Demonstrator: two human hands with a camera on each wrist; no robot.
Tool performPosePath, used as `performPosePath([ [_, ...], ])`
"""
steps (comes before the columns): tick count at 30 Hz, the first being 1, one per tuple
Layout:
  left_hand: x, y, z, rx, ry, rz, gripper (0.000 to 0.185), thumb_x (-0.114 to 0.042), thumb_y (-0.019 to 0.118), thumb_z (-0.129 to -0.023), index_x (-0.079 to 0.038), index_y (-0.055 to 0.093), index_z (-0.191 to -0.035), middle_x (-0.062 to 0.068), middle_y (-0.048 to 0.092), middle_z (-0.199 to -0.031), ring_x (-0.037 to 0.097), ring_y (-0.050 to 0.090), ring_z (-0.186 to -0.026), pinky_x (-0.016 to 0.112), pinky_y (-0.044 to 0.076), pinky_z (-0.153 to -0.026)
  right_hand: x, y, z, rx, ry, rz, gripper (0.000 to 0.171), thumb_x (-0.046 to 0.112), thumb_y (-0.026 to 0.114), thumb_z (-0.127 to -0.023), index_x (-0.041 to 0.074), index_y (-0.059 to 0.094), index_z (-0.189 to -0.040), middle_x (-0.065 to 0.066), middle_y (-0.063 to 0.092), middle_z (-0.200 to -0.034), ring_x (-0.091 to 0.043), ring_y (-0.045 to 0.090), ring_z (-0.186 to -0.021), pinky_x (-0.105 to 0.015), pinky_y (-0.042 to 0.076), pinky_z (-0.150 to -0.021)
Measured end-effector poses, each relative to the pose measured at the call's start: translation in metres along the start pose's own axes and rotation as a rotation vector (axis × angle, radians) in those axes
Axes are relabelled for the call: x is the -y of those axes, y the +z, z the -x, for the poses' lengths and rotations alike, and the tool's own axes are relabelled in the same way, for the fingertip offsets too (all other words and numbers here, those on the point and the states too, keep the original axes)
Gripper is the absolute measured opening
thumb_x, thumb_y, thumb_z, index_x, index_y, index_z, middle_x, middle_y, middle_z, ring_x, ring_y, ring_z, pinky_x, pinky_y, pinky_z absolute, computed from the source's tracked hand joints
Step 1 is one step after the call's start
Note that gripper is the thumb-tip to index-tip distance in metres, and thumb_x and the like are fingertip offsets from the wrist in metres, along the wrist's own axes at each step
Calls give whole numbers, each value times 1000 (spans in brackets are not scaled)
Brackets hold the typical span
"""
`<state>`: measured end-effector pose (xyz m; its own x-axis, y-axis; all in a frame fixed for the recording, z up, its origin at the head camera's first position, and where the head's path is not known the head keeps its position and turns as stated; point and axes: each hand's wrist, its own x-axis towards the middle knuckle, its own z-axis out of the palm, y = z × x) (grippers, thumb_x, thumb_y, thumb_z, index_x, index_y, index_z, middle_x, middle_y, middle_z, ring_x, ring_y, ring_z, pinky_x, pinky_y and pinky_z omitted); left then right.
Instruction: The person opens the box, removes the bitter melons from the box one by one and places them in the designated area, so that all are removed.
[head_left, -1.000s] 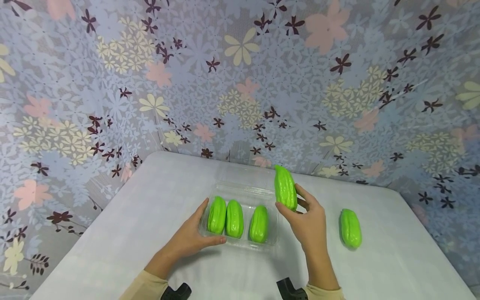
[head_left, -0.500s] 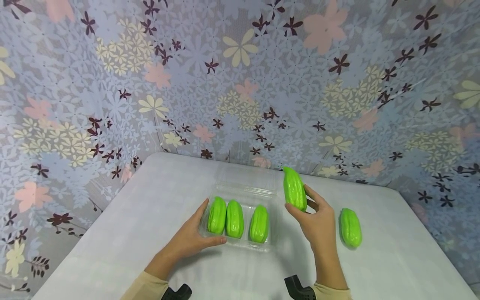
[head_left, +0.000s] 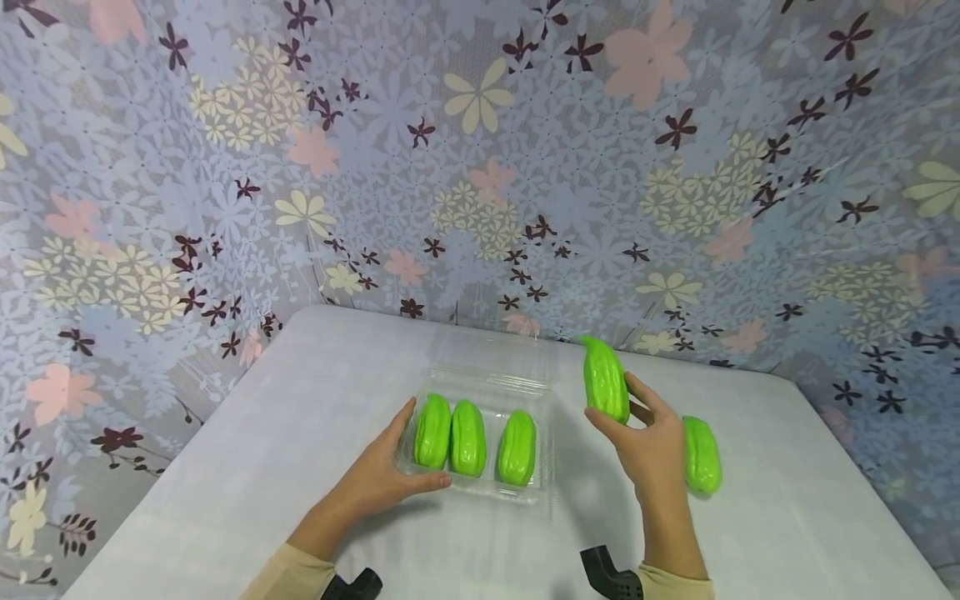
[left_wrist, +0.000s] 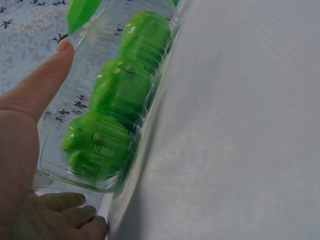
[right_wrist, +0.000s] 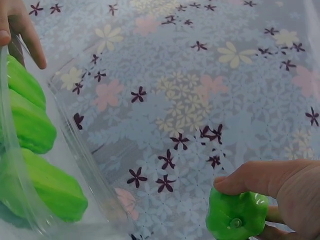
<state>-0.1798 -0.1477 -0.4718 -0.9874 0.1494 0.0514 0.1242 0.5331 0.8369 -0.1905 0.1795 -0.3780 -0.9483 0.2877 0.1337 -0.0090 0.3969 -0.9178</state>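
left hand (head_left: 375,479): lower centre-left of the head view, thumb and fingers spread around the near left corner of the clear container (head_left: 492,433), the thumb straight along its front edge; it touches the box without clenching.
right hand (head_left: 652,437): right of centre, thumb on one side and fingers on the other, pinching one green fruit.
held fruit (head_left: 604,383): right of centre, lifted off the surface (head_left: 225,492), its pointed tip up and leaning a little left; the right wrist view shows its nubbed end at lower right.
fruits in the box: three, at lower centre, with the left one (head_left: 432,433) and the middle one (head_left: 468,439) close together, the right one (head_left: 517,448) across a gap.
lid (head_left: 487,354): see-through, folded back towards the backdrop, above the box in the frame.
loose fruit (head_left: 703,458): lower right, lying on the surface, its left edge partly behind the right hand.
backdrop (head_left: 480,167): flowered, across the upper frame.
sleeves (head_left: 296,575): tan, bottom edge.
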Motion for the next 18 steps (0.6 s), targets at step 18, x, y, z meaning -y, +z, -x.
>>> performPosePath([
  [18,-1,0,-1,13,-5,-5,123,-52,87,-74,-13,12,-163,14,21,-164,41,25,-147,64,25,-114,-14,-23,-9,-56,121,22,88,19,88,-80,16,43,-155,-17,49,-149,-36,48,-133,-47,51,-97],
])
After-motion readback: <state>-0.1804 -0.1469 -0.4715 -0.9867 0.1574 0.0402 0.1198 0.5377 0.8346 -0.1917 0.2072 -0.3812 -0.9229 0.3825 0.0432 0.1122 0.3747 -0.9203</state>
